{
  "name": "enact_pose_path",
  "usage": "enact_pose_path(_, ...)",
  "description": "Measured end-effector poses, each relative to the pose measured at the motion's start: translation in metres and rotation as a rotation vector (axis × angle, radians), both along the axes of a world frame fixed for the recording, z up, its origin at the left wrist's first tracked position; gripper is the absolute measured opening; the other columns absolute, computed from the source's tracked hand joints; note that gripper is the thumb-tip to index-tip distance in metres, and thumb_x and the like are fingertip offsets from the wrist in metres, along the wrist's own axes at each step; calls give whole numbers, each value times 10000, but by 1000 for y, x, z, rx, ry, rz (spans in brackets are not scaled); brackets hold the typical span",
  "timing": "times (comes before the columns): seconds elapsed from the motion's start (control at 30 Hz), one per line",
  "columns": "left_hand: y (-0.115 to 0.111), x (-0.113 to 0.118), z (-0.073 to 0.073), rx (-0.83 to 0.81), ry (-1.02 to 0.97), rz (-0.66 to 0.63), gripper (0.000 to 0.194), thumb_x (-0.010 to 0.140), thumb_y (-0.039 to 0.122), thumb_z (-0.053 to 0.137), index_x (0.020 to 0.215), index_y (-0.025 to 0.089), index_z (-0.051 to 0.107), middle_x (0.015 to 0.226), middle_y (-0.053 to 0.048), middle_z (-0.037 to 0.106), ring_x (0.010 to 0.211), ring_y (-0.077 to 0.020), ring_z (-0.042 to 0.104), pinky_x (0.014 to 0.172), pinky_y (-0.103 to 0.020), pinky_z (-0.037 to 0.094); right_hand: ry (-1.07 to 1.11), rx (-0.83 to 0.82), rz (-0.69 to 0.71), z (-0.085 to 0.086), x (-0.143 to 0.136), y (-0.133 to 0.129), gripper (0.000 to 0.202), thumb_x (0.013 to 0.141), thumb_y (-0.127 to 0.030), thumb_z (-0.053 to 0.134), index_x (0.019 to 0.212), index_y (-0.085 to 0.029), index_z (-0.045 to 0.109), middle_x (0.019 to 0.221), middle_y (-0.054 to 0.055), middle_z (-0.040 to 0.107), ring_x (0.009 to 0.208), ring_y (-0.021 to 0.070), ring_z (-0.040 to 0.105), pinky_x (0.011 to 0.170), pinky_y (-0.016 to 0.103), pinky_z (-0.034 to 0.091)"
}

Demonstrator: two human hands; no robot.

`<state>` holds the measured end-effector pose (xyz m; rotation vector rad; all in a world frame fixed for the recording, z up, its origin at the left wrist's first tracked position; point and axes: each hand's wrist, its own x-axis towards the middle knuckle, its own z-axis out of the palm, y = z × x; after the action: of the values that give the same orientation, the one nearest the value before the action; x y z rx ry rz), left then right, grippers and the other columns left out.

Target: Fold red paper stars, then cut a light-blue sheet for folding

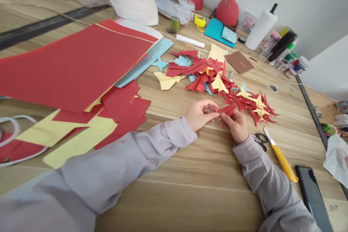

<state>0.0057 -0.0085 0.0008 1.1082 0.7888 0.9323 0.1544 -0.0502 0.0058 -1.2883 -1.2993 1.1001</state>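
Observation:
Between both hands is a small folded piece of red paper [227, 109], held just above the wooden table. My left hand [199, 115] pinches its left end, thumb and fingers closed. On its right side my right hand [236, 125] grips it, with the two thumbs almost touching. Right behind the hands lies a heap of folded red, yellow and blue paper pieces [202, 70], some shaped like planes. Pointed red and yellow paper stars [258, 107] are piled to the right of it. The fingertips hide part of the held paper.
Large red sheets [73, 61] and cut red and yellow strips [81, 145] cover the left. A yellow cutter [284, 163] with its blade out, black scissors [261, 140] and a phone [312, 192] lie at right. Bottles [262, 29] and a tape measure [199, 21] stand behind.

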Motion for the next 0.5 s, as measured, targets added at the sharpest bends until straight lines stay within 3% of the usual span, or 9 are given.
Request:
enact_pose_path(0.3, 0, -1, 1, -20, 20, 5, 230, 573, 224, 772, 694, 124, 605, 527, 21, 590, 418, -75, 526, 414, -189, 420, -72, 16, 24, 1, 0, -1, 328, 724, -506, 687, 674, -198, 586, 570, 0, 612, 488, 133, 557, 487, 282, 481)
enact_pose_path(0.5, 1, -2, 1, 3, 8, -7, 217, 630, 275, 730, 757, 124, 640, 524, 16, 598, 427, -88, 534, 416, -200, 414, -48, 15, -11, -2, 1, -1, 347, 726, -531, 678, 697, -201, 576, 576, -2, 623, 472, 128, 547, 460, 269, 443)
